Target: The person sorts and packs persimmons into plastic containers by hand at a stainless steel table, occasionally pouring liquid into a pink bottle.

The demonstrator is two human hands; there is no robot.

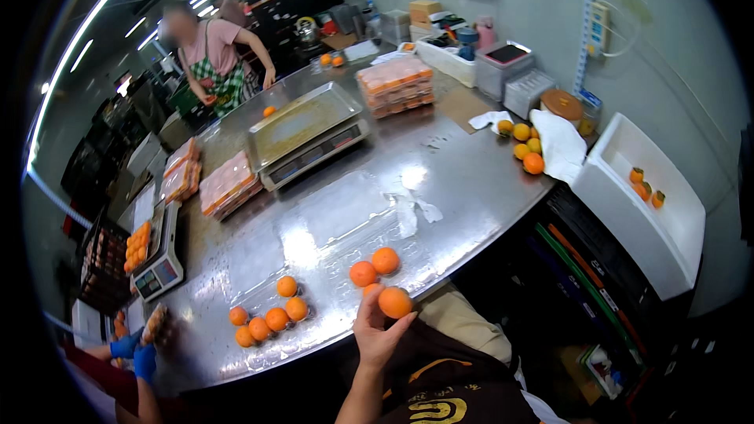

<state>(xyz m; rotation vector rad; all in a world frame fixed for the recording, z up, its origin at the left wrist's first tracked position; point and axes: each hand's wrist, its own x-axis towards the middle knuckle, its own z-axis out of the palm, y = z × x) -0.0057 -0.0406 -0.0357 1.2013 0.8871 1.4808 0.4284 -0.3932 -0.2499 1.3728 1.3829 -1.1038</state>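
Note:
My left hand (379, 334) is closed round a smooth, round orange fruit (395, 302), thumb and fingers on its sides, above the table's near edge. Just beyond it, two similar fruits (374, 267) sit in a clear plastic tray (408, 247), and another (371, 289) shows partly behind my fingers. To the left, several more orange fruits (276, 319) stand in clear tray pockets near the same edge. My right hand is out of view.
The steel table (471, 188) carries a large scale (310, 135), stacked fruit packs (395, 85), loose fruits (532, 162) and a smaller scale (159, 255). A white foam box (656, 212) with leafy-capped fruits stands right. Another person's blue-gloved hands (135, 353) work lower left; an aproned person (216, 59) stands across.

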